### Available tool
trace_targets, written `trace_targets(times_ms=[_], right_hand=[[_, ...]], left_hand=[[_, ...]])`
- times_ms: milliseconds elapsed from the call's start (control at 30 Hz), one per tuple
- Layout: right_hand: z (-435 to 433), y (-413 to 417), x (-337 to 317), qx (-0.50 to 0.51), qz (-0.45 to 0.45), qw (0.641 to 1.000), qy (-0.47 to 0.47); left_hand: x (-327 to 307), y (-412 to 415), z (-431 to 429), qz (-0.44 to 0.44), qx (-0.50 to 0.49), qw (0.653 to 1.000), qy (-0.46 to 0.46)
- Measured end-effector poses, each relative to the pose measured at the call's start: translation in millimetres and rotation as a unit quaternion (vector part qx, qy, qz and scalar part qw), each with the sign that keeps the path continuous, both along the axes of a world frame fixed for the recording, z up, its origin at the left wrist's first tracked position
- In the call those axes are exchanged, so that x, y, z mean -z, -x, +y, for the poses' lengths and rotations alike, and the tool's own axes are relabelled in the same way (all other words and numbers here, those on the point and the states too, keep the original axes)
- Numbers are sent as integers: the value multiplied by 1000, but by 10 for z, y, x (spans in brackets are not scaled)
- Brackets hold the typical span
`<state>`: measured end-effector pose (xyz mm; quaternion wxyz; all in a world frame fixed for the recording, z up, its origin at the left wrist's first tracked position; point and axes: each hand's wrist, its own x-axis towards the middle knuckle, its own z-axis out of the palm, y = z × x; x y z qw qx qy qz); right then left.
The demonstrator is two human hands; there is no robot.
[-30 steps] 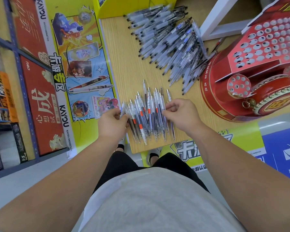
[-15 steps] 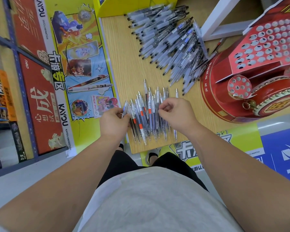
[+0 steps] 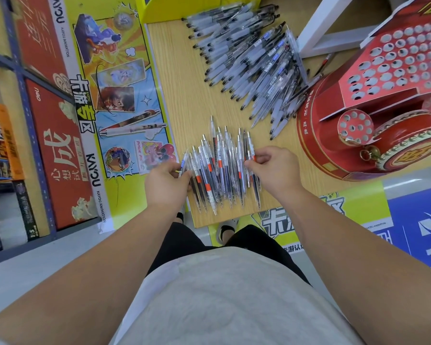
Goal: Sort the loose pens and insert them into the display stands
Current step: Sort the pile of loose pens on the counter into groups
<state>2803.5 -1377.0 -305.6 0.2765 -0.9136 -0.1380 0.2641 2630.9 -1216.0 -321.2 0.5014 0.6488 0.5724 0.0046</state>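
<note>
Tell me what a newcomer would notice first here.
Most striking is the red drum-shaped display stand full of holes, at the right of the table. Next, the heap of frosted-grip pens at the table's far end, and the row of clear pens near the front edge, pinched at its sides by the left hand and right hand.

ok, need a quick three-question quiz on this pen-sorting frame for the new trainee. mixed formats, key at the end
1. True or false: pens fill the holes of the red display stand.
2. Fill in: the left hand pinches a pen at the ___ edge of the near row of pens.
3. The right hand is: A) at the stand's holes; B) pinching pens at the near row's right edge; C) lying flat, holding nothing.
Key: 1 false; 2 left; 3 B.
</note>
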Motion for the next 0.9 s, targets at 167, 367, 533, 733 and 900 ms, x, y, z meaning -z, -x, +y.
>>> trace_targets(times_ms=[167, 367, 533, 733, 900], right_hand=[[-15, 50, 18, 1, 9, 1000, -18], [-63, 62, 3, 0, 26, 999, -40], [-96, 54, 6, -1, -2, 1000, -22], [-88, 43, -22, 16, 7, 1000, -19], [-65, 55, -80, 23, 1, 1000, -7]], left_hand=[[9, 40, -21, 1, 2, 1000, -4], [5, 53, -36, -4, -6, 1000, 2], [-11, 59, -32, -7, -7, 1000, -3], [-12, 77, 11, -12, 10, 1000, -2], [-83, 110, 3, -13, 8, 1000, -23]])
